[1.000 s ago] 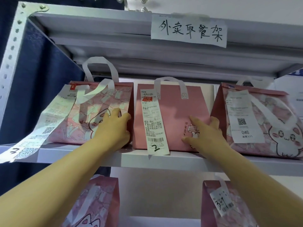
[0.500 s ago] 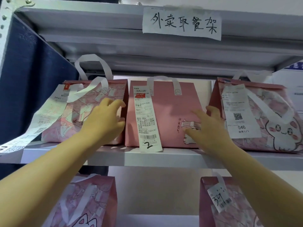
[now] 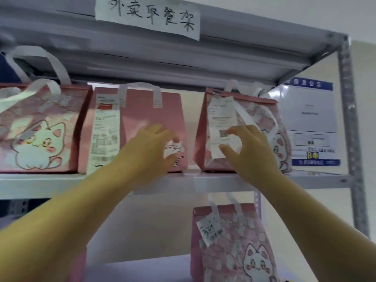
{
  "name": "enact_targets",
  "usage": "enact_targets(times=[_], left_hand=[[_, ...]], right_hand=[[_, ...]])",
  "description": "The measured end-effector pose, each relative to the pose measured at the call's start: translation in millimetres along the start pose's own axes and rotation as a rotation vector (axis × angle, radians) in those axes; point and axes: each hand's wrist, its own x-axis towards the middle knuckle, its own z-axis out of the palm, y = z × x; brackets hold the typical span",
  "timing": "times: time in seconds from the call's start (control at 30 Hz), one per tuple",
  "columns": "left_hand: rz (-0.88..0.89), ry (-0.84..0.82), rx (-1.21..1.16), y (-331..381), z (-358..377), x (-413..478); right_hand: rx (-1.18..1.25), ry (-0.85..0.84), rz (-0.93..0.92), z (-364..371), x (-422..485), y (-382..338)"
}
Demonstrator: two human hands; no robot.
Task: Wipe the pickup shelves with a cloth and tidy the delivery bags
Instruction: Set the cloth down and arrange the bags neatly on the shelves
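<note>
Bags: three pink delivery bags stand in a row on the upper grey shelf [image 3: 50, 184]. The left bag [image 3: 40, 129] has a cat print. The middle bag [image 3: 142, 110] is plain pink with a long receipt [image 3: 105, 135] on its front. The right bag [image 3: 262, 112] has a cat print and a white slip [image 3: 221, 117]. All tops are folded shut, so the contents are hidden. The left and middle bags touch; a gap separates the middle and right ones.

Left hand [image 3: 150, 147] is at the middle bag's lower right front, fingers loosely bent and spread, holding nothing. Right hand [image 3: 252, 153] is at the right bag's slip, thumb and forefinger curved and apart; contact is too blurred to tell.

Lower shelf: a fourth bag [image 3: 234, 251] with a handwritten tag [image 3: 209, 228]. A handwritten paper sign [image 3: 150, 15] is stuck on the top rail, and a notice [image 3: 311, 123] hangs on the wall to the right.
</note>
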Motion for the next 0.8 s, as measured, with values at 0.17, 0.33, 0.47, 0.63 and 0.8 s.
enact_targets(times=[0.17, 0.33, 0.47, 0.63, 0.8], left_hand=[[-0.024, -0.11, 0.014, 28.3, 41.5, 11.9], [-0.044, -0.094, -0.011, 56.0, 63.6, 29.4], [-0.1, -0.13, -0.051, 70.5, 73.7, 45.4], [-0.139, -0.075, -0.091, 79.4, 75.1, 46.3], [-0.178, -0.065, -0.164, 77.8, 73.7, 40.1]], right_hand=[[-0.123, -0.053, 0.204, -13.8, 4.1, 53.4], [-0.143, -0.119, 0.337, -24.3, 10.5, 101.7], [-0.072, -0.261, 0.398, -24.2, 17.1, 126.4], [0.114, -0.33, 0.349, -18.0, 21.9, 135.9], [0.136, -0.336, 0.291, -9.2, 26.2, 132.1]])
